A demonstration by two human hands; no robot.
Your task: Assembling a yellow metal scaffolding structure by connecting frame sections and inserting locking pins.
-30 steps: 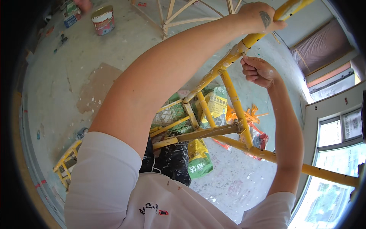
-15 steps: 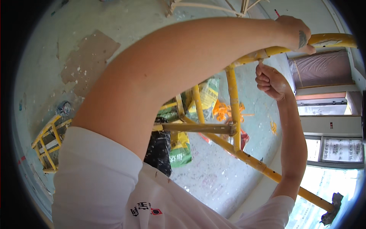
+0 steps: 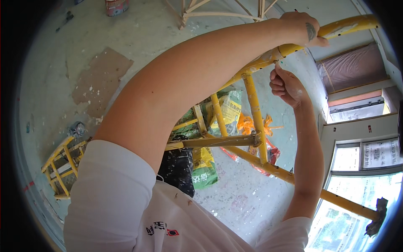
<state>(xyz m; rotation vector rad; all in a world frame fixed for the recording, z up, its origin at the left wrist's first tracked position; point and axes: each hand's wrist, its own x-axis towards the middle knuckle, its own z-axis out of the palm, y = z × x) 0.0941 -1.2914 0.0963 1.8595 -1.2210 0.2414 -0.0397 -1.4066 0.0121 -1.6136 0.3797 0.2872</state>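
A yellow scaffold frame (image 3: 253, 96) of round tubes crosses my view, its paint worn and spotted. High up, my left hand (image 3: 300, 29) is closed over the top tube of the frame, thumb along its near side; a small dark tip shows above the knuckles. Just below, my right hand (image 3: 287, 87) is closed, the thumb and curled fingers pinched up against the tube's underside near a joint. Whatever sits in that pinch is too small to make out. A flat brace (image 3: 218, 141) is fixed across the lower part of the frame.
Beneath the frame lie a black bag (image 3: 178, 168), a green and yellow sack (image 3: 228, 110) and an orange plastic bag (image 3: 245, 122). Another yellow frame (image 3: 63, 168) is at left. A wooden stand (image 3: 218, 14) and paint bucket (image 3: 116, 7) are at the top; a window (image 3: 352, 210) is lower right.
Both hands and the top tube appear slightly further left and higher in view, as the whole scene has shifted. The paint bucket has come into view. Both hands keep their hold.
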